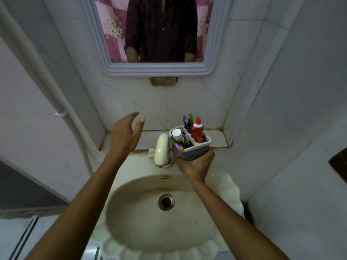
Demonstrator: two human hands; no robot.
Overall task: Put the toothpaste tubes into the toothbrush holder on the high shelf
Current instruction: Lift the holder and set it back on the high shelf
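Note:
My right hand grips the underside of a grey and white toothbrush holder, held just above the sink's back edge, in front of the tiled ledge. A red toothpaste tube stands cap-up in its right compartment. A tube with a white cap sits in the left compartment beside purple and green toothbrushes. My left hand hovers empty over the left part of the ledge, fingers spread.
A cream tap stands just left of the holder. Below lies the cream sink with its drain. The tiled ledge runs along the wall under a framed mirror. A white pipe runs down the left wall.

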